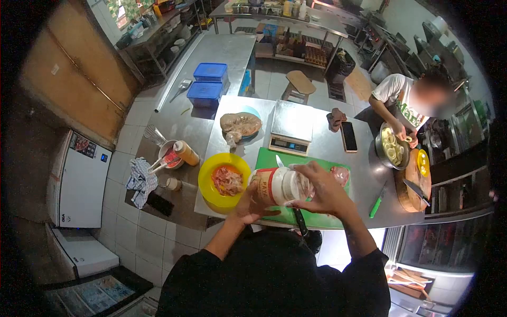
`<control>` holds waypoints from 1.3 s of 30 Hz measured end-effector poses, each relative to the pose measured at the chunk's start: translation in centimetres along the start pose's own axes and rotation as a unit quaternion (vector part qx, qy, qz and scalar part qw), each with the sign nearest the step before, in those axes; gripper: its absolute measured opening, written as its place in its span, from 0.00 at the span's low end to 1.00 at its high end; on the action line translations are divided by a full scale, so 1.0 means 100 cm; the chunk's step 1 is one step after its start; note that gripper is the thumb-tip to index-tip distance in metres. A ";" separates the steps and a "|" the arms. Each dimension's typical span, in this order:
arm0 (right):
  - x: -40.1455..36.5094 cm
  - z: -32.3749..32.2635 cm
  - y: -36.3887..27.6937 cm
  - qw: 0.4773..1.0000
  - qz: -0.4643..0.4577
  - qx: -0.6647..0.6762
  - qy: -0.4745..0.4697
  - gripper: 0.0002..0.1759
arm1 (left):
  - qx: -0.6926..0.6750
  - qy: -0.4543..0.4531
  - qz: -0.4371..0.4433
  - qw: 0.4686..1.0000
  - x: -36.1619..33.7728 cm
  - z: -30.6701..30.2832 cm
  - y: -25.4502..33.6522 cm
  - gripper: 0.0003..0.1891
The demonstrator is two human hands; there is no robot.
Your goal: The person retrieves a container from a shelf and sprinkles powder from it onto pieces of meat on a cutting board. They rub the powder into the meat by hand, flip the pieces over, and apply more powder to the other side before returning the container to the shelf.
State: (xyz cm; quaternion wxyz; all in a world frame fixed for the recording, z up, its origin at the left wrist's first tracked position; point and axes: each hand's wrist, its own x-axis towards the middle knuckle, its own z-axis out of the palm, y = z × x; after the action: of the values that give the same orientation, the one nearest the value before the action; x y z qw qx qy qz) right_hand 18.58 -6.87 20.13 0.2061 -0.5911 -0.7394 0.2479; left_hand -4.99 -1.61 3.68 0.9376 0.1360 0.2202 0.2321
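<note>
A plastic jar (268, 186) with a red and white label and a white ribbed lid (290, 186) lies sideways in the air before my chest. My left hand (249, 205) is closed around its base end. Curled about the lid end are the fingers of my right hand (328, 191), thumb below. Beneath is a green cutting board (266, 158) with a black-handled knife (300, 219), partly hidden, and some raw meat (340, 175) at the right. To the left, a yellow bowl (207, 196) contains sliced raw meat (227, 180).
Behind the board stand a digital scale (291, 124) and a bagged brown food (240, 126). A phone (348, 136) and green knife (377, 206) lie rightward. A co-worker (404, 100) handles pale slices over a metal bowl (381, 150). Blue-lidded tubs (206, 92) and a sauce bottle (186, 153) are left.
</note>
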 end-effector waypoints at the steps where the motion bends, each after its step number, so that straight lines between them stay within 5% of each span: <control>1: -0.002 0.003 0.001 1.000 -0.002 -0.001 0.000 0.42 | 0.004 0.011 0.015 1.000 0.001 -0.002 -0.003 0.44; 8: 0.003 0.002 -0.001 0.997 -0.066 0.010 -0.034 0.42 | -0.037 0.012 0.063 0.997 0.009 -0.001 0.002 0.36; 10: 0.004 -0.001 -0.006 0.993 -0.107 -0.010 -0.049 0.42 | -0.094 -0.040 -0.034 0.994 0.010 -0.003 0.000 0.37; 14: 0.005 -0.003 -0.006 0.992 -0.102 -0.028 -0.070 0.43 | -0.092 -0.076 -0.080 0.990 0.008 -0.013 0.001 0.33; 16: 0.005 -0.001 -0.007 0.992 -0.101 -0.027 -0.075 0.44 | -0.091 -0.031 -0.030 0.995 0.009 -0.005 -0.008 0.33; 21: 0.002 0.026 0.011 0.999 0.030 -0.028 0.021 0.47 | -0.039 0.058 0.044 0.997 0.006 0.001 -0.014 0.34; 25: 0.004 0.036 0.018 0.988 0.150 0.022 -0.014 0.48 | 0.005 0.069 0.073 0.995 0.003 0.009 -0.009 0.35; 28: 0.006 0.033 0.012 0.996 0.090 -0.008 -0.015 0.49 | -0.006 0.091 0.047 0.995 -0.001 0.011 -0.002 0.35; 30: 0.006 0.032 0.009 0.991 -0.048 -0.088 0.083 0.47 | -0.079 0.011 -0.036 0.996 0.002 0.000 0.003 0.35; 31: 0.005 0.033 0.010 0.991 -0.048 -0.089 0.082 0.47 | -0.080 0.010 -0.036 0.996 0.003 0.000 0.000 0.35; 37: 0.006 0.038 0.006 0.994 0.085 -0.053 0.044 0.35 | -0.046 0.063 0.026 0.997 0.001 0.021 -0.016 0.37; 39: 0.004 0.049 0.017 0.976 0.205 0.038 0.066 0.32 | -0.001 0.061 0.141 0.988 0.005 0.013 -0.033 0.37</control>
State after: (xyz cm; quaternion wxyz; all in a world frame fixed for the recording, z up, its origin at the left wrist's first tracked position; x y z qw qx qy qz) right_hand 16.88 -6.76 15.27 0.2221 -0.7367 -0.5773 0.2732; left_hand -2.74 -4.36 3.45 0.8805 0.1504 0.2556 0.3698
